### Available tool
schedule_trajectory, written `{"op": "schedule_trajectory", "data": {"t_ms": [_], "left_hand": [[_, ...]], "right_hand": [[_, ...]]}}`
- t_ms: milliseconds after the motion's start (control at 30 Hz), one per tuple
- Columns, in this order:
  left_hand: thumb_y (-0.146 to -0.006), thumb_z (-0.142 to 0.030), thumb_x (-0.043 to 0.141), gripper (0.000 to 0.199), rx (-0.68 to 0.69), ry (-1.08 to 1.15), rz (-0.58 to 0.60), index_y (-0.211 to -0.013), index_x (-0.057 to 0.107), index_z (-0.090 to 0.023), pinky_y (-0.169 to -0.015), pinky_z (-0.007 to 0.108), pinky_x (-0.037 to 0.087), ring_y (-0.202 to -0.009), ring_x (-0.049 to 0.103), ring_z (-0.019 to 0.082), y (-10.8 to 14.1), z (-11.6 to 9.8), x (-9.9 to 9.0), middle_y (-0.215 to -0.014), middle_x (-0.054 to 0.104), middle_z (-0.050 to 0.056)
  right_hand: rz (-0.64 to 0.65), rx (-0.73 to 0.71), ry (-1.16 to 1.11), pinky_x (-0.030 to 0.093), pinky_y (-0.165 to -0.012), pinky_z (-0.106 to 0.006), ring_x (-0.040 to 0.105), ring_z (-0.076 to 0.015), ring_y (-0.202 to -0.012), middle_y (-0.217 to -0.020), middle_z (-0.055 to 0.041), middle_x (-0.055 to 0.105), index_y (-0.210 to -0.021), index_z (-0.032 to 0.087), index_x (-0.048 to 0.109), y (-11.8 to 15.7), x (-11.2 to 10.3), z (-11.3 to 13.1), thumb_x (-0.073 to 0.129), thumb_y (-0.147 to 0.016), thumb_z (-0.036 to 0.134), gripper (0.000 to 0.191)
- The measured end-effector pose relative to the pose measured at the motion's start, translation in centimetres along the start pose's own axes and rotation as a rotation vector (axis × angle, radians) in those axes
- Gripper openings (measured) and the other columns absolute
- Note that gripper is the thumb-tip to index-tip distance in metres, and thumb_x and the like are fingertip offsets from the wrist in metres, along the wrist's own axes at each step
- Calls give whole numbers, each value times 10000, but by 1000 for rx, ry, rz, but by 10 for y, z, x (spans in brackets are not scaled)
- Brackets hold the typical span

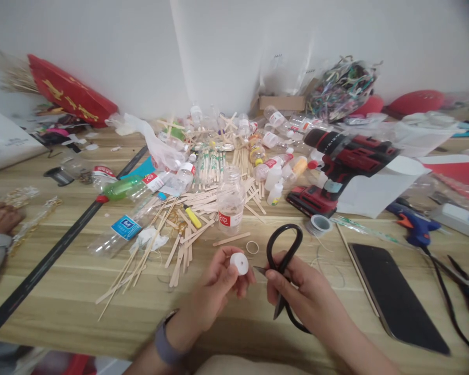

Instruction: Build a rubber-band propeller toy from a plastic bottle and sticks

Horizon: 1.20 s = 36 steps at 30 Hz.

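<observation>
Between thumb and fingers, my left hand [219, 281] pinches a white bottle cap [239, 263] with a small dark hole in its middle. My right hand [303, 284] grips black-handled scissors [284, 250]; a blade tip points left, close to the cap but apart from it. Just beyond my hands, a clear plastic bottle [230, 203] with a red and white label stands upright and uncapped. A thin pale ring [252, 247] lies on the table between the bottle and the scissors.
Wooden sticks [203, 200] and plastic bottles clutter the middle. A red and black drill [344, 161] stands right, near a blue glue gun [416, 224] and a dark phone [396, 297]. A black strip [50, 260] crosses the left side, where another person's hand [2, 219] rests.
</observation>
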<state>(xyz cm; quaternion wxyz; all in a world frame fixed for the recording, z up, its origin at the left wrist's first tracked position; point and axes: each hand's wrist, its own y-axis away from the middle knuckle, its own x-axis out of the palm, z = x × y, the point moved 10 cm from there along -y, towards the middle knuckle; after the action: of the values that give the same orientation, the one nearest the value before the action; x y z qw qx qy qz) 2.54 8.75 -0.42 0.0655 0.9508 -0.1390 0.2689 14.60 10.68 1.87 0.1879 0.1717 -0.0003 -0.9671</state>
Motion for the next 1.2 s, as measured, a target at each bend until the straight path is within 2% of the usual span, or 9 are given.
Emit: {"op": "schedule_trajectory", "data": {"t_ms": [67,167,467,700,767,867,1000,1100,1200], "left_hand": [[-914,-467,650,362,-19,107,15,-1116,532,-191,-623,211,379,-646,533,76,0,4,3,-824,672,9],[-933,-443,634,377,-10,116,40,-1205,552,-194,-637,215,379,-666,541,75,1,8,6,-843,671,12],[-910,-530,616,444,38,-217,-23,-1200,519,-207,-663,237,407,-703,523,97,2,2,1,-818,580,-19],[-891,-475,664,404,14,-471,-53,-1185,578,-213,-755,281,452,-848,589,161,8,1,-7,-969,653,37],[-877,-453,688,380,5,-466,-57,-1164,612,-215,-786,297,467,-887,615,181,8,3,-8,-1010,686,51],[-823,-414,761,385,-4,-321,-46,-1132,649,-215,-841,314,487,-951,649,200,6,3,-6,-1076,722,68],[-802,-442,778,403,-7,-181,-41,-1108,683,-198,-772,292,522,-834,673,173,5,1,-1,-992,749,72],[-862,-433,716,312,16,-230,-64,-1067,688,-201,-734,276,538,-784,682,154,7,-2,-3,-1010,754,77],[-913,-360,664,193,150,-393,-38,-1049,679,-224,-858,317,542,-997,693,204,11,-14,0,-1186,720,94]], "right_hand": [[3,5,-28,402,-470,-250,575,-150,-494,-548,27,615,-828,235,490,-1,5,0,471,-918,455,238],[-12,14,-41,424,-488,-254,602,-157,-505,-552,26,623,-821,238,485,-1,8,-1,476,-914,453,234],[-68,59,25,412,-465,-256,596,-163,-483,-524,29,604,-791,243,499,-1,6,-1,493,-873,460,232],[-57,120,19,408,-446,-254,567,-156,-451,-506,50,548,-786,238,519,-1,5,-2,550,-797,460,224],[-45,134,7,409,-439,-251,559,-153,-442,-500,57,528,-798,235,542,-2,7,-3,565,-786,458,224],[-47,146,24,410,-428,-247,560,-151,-443,-528,45,549,-824,232,563,-2,8,-8,572,-789,463,234],[-36,137,79,395,-423,-242,540,-146,-434,-516,46,550,-817,237,545,-1,8,-9,571,-797,451,217],[7,130,48,382,-424,-233,531,-136,-435,-522,56,531,-801,237,518,-2,11,-4,559,-798,425,192],[50,177,-24,359,-404,-222,497,-125,-405,-492,77,487,-785,236,498,-3,14,-5,576,-786,450,227]]}}
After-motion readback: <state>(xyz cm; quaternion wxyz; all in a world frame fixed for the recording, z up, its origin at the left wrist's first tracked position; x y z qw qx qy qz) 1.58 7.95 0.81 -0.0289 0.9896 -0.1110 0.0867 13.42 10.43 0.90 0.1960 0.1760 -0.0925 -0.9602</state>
